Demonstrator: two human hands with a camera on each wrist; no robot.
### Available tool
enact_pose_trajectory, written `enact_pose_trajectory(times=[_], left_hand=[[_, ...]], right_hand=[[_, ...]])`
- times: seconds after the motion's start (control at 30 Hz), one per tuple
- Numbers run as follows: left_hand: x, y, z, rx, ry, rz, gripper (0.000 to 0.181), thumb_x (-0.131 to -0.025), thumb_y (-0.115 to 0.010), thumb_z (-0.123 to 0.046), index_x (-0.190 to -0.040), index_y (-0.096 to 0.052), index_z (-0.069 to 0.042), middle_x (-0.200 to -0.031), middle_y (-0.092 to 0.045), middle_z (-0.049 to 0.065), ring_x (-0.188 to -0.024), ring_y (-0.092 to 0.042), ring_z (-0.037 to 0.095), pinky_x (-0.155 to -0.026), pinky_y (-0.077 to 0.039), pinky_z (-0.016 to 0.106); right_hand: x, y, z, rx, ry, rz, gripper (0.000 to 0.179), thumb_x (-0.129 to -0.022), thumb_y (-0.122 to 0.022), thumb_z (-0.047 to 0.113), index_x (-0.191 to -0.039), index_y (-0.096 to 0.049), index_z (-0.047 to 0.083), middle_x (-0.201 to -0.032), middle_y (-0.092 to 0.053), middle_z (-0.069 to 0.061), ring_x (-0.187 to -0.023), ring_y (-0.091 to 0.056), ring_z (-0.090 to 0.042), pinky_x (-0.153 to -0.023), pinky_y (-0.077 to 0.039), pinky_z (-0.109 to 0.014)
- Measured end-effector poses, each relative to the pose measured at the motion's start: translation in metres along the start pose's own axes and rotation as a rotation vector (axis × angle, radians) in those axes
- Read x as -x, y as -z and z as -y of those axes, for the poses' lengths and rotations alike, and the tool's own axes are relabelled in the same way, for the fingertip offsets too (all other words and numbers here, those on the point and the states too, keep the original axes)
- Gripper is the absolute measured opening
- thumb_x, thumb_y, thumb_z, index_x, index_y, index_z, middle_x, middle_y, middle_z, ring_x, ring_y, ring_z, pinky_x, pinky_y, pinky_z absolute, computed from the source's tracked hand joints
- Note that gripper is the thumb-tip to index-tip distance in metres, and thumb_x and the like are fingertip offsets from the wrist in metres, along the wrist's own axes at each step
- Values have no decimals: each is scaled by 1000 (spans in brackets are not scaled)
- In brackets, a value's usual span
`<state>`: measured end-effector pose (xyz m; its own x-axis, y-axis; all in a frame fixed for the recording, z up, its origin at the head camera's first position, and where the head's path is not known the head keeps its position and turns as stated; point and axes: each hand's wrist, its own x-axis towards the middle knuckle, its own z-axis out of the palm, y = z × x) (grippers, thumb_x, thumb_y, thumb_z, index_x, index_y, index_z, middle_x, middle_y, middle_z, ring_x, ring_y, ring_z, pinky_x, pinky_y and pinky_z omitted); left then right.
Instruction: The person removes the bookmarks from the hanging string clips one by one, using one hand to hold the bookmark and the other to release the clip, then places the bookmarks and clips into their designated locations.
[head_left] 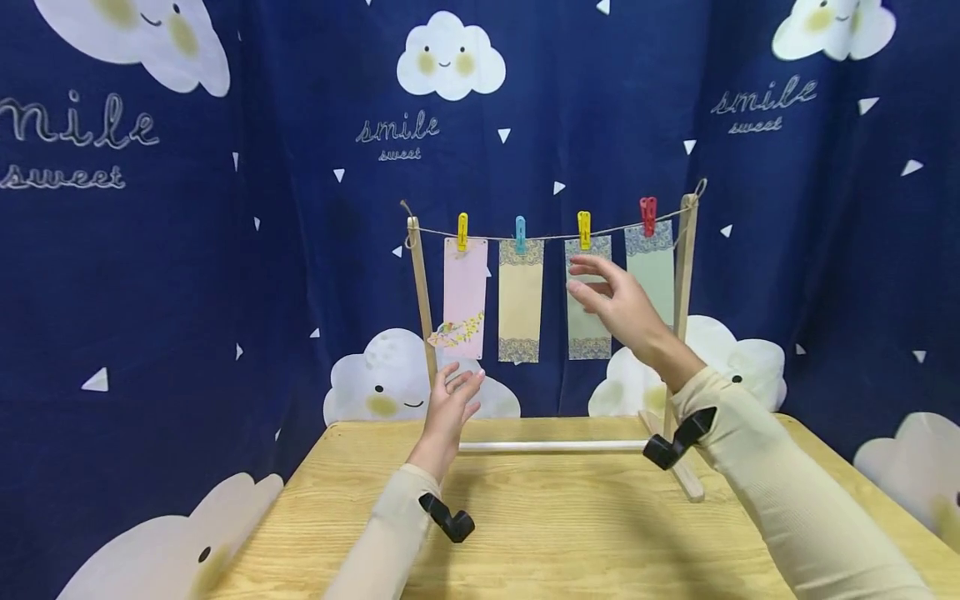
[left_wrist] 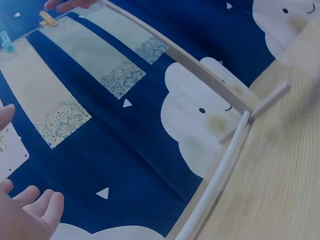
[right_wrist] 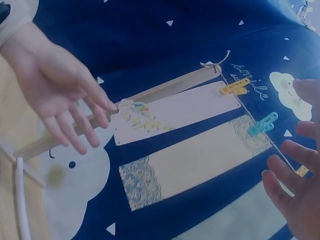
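Flower card (head_left: 465, 279) above left hand (head_left: 448, 408), green cards (head_left: 587, 332) behind right hand (head_left: 624, 310)

At the lower left, the left grip (left_wrist: 30, 215), a bare hand, had its fingers spread, near a pale card (left_wrist: 15, 155) cut off by the edge. A beige card (left_wrist: 55, 95) with a lace-patterned end hung under a teal clip (left_wrist: 6, 42); beside it, a greenish card (left_wrist: 95, 57) hung from a yellow clip (left_wrist: 48, 20), near the partly visible right grip (left_wrist: 75, 5). Another greenish card (left_wrist: 127, 32) hung next to a wooden post (left_wrist: 200, 72). A white rod (left_wrist: 215, 182) met the post's foot above the wood-grained counter (left_wrist: 285, 175), before a blue curtain (left_wrist: 135, 165) printed with clouds.
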<state>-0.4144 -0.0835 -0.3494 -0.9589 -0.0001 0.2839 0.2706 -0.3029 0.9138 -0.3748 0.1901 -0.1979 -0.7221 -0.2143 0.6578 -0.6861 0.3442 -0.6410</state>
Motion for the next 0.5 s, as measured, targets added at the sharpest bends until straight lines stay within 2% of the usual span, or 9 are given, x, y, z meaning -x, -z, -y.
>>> enact_pose_trajectory(times=[0.13, 0.3, 0.5], left_hand=[[-6, 0, 2, 108, 0, -6, 79, -98, -72, -21, -157, -24, -4, -153, -38, 26, -139, -45, 41, -113, -40, 52], [-14, -4, 7, 205, 4, -20, 80, -98, -73, -20, -158, -22, -7, -154, -39, 23, -139, -45, 38, -113, -40, 50], [-22, -10, 6, 315, 0, -70, 81, -98, -73, -20, -158, -20, -7, -156, -36, 21, -139, -46, 36, -110, -44, 48]], right_hand=[[-14, -8, 7, -47, 10, 12, 55, -107, -58, 33, -155, -44, 11, -148, -51, -14, -129, -56, -35, -102, -48, -57], [-29, -15, 11, -88, 16, 11, 56, -108, -57, 34, -156, -42, 11, -150, -48, -15, -128, -56, -35, -101, -50, -54], [-41, -23, 18, -76, 29, 20, 55, -107, -58, 35, -155, -44, 13, -150, -48, -15, -128, -56, -39, -99, -50, -55]])
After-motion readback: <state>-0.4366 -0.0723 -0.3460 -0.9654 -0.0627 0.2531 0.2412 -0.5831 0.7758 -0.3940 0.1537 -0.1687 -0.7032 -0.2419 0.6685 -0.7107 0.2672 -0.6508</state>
